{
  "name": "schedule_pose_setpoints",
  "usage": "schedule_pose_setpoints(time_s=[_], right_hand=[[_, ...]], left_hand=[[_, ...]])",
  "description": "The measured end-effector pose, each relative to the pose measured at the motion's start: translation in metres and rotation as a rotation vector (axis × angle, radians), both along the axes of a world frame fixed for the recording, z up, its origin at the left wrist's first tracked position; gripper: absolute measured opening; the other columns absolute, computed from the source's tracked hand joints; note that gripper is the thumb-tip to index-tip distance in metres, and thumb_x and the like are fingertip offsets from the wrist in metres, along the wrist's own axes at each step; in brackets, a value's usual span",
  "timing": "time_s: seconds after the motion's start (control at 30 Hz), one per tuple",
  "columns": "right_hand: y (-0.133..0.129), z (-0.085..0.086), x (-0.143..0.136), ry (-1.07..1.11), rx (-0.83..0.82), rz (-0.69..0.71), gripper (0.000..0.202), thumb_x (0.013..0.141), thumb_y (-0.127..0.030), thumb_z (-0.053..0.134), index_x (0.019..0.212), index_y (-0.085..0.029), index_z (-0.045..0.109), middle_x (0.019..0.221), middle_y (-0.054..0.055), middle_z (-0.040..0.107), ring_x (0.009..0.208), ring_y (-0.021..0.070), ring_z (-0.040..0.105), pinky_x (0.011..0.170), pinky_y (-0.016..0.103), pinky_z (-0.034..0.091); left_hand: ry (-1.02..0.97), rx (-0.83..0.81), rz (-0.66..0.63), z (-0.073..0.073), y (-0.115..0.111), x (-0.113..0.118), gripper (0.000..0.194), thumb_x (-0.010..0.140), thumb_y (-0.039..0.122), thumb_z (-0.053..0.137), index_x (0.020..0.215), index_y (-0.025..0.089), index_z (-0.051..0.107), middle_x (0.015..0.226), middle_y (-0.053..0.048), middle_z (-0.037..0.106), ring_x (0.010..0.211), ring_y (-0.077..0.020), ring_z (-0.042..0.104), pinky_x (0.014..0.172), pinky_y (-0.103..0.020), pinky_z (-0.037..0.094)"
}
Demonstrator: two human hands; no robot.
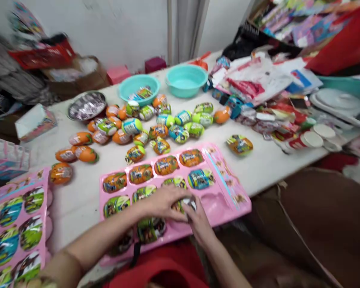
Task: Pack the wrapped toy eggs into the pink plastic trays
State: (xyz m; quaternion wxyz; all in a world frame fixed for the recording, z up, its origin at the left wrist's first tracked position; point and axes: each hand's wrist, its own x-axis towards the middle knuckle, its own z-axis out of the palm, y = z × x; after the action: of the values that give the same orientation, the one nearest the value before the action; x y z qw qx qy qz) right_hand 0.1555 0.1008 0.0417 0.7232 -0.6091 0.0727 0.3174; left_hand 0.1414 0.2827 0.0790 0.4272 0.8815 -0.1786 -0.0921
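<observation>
A pink moulded tray (216, 205) lies in front of me, its pockets holding orange, green and blue wrapped plastic eggs. Over its lower right part, my left hand (166, 200) and my right hand (196, 216) are both closed around one green-and-white wrapped egg (180, 205). Orange eggs (141, 173) fill the tray's far row. A blue egg (199, 179) sits in a pocket just beyond my hands. Bare pink pockets show at the near right. My left forearm hides some of the nearer eggs.
Loose wrapped eggs (158, 131) spread behind the tray; one egg (240, 144) lies apart at right. Two turquoise basins (187, 81) and a dark bowl (87, 106) stand farther back. A second filled pink tray (46, 224) is at left. Paper cups (306, 140) and clutter crowd the right.
</observation>
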Motion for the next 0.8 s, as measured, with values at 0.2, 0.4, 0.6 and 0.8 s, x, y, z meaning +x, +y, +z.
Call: schedule_pose_setpoints(time_s=[0.2,0.4,0.6,0.8], right_hand=[[-0.061,-0.029,-0.035,0.076,-0.339,-0.682,0.066,0.061,-0.051,0.080,0.112,-0.020,0.053,0.112,0.007,0.058,0.102,0.0204,0.057,0.084,0.033,0.051],[-0.053,-0.074,-0.067,0.491,0.018,-0.565,0.057,0.044,-0.050,0.088,0.083,-0.018,0.062,0.081,0.001,0.066,0.073,0.0156,0.062,0.068,0.028,0.054],[-0.044,-0.078,-0.066,0.307,-0.145,-0.577,0.057,0.045,-0.059,0.083,0.076,-0.014,0.066,0.068,0.001,0.064,0.058,0.0131,0.055,0.054,0.025,0.050],[-0.068,-0.089,-0.073,0.139,-0.378,-0.310,0.057,0.053,-0.070,0.076,0.083,-0.022,0.069,0.064,0.002,0.061,0.063,0.0222,0.063,0.052,0.034,0.056]], left_hand=[[-0.042,-0.029,0.188,-0.032,-0.012,0.008,0.046,0.088,0.046,0.057,0.128,0.024,0.052,0.127,-0.007,0.059,0.114,-0.0207,0.055,0.100,-0.034,0.041],[-0.095,0.314,0.062,-0.078,-0.071,-0.031,0.036,0.092,0.045,0.049,0.124,0.029,0.057,0.129,-0.008,0.051,0.115,-0.0244,0.046,0.095,-0.040,0.040],[-0.101,0.630,0.069,-0.086,-0.089,-0.032,0.032,0.095,0.043,0.041,0.117,0.029,0.060,0.116,-0.011,0.053,0.103,-0.0280,0.046,0.083,-0.043,0.040],[-0.225,0.562,0.108,-0.102,-0.092,-0.050,0.036,0.091,0.054,0.045,0.120,0.035,0.055,0.123,-0.006,0.053,0.101,-0.0249,0.050,0.081,-0.039,0.044]])
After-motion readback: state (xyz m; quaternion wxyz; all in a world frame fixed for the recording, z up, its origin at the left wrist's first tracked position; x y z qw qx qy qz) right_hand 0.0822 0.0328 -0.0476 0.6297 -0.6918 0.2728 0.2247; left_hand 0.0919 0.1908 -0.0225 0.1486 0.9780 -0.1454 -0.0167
